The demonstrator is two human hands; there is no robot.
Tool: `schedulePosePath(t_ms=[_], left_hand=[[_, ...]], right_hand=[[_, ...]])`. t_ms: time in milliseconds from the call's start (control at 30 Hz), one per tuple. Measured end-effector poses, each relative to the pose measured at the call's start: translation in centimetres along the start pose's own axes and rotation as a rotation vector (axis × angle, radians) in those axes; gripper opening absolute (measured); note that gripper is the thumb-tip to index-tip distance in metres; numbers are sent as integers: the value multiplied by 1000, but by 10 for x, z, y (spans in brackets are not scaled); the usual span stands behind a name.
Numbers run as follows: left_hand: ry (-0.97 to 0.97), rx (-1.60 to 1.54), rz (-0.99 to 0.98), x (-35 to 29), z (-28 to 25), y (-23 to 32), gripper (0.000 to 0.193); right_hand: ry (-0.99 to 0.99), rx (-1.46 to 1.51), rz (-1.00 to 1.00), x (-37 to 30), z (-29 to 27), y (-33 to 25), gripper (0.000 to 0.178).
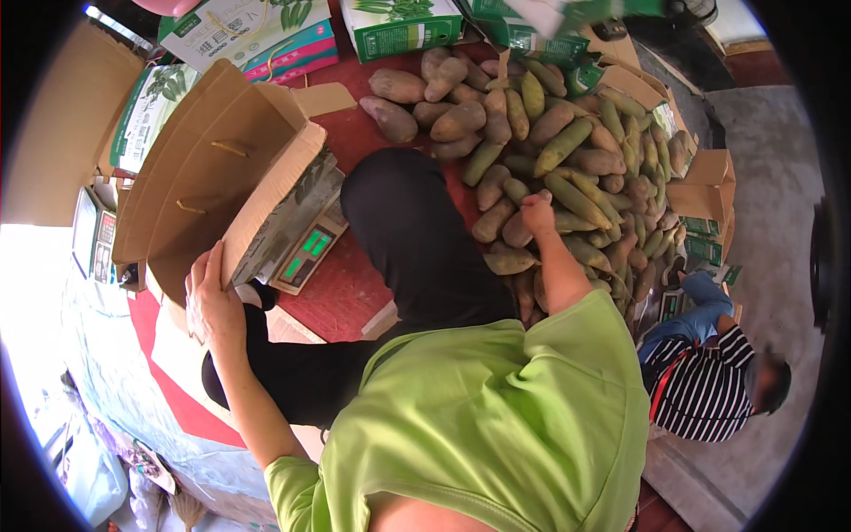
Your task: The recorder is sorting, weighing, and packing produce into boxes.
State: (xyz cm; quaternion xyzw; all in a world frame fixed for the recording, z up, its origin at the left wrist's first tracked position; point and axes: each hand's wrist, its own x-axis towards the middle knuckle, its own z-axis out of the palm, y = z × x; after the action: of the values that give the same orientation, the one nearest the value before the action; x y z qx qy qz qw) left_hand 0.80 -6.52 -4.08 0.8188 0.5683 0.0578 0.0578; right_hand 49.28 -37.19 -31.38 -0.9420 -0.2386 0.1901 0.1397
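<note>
At the left, an open cardboard box (277, 191) with raised flaps stands tilted on a digital scale (306, 262) with a lit green display. My left hand (213, 297) grips the box's near rim, its fingers fairly straight and close together. A large heap of soil-smeared green radishes (567, 146) lies to the right. My right hand (536, 215) reaches into the heap, fingers closed round a radish that the hand mostly hides. Another dusty radish (494, 222) lies just beside that hand.
Printed produce cartons (403, 27) line the far side of a red surface (328, 306). Another scale (104, 235) is at the left edge. A person in a striped shirt (705, 390) sits low at the right, beside the heap. My black-clad knee (408, 226) rises between box and radishes.
</note>
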Motion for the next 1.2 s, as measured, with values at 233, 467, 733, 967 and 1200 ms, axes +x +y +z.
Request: schedulePosePath(t_ms=[233,467,733,967,1200], left_hand=[[29,35,7,0,0,-2,57],[46,36,-27,4,3,-1,60],[61,49,-34,5,1,1,63],[101,65,-5,3,2,-3,59],[134,46,33,4,7,-9,45]], right_hand=[[28,-488,367,3,-112,-21,49],[-54,-395,570,3,-136,13,67],[-91,-533,594,-6,-131,-5,64],[-12,-478,532,-14,-109,6,53],[-5,-195,459,-25,-92,6,61]])
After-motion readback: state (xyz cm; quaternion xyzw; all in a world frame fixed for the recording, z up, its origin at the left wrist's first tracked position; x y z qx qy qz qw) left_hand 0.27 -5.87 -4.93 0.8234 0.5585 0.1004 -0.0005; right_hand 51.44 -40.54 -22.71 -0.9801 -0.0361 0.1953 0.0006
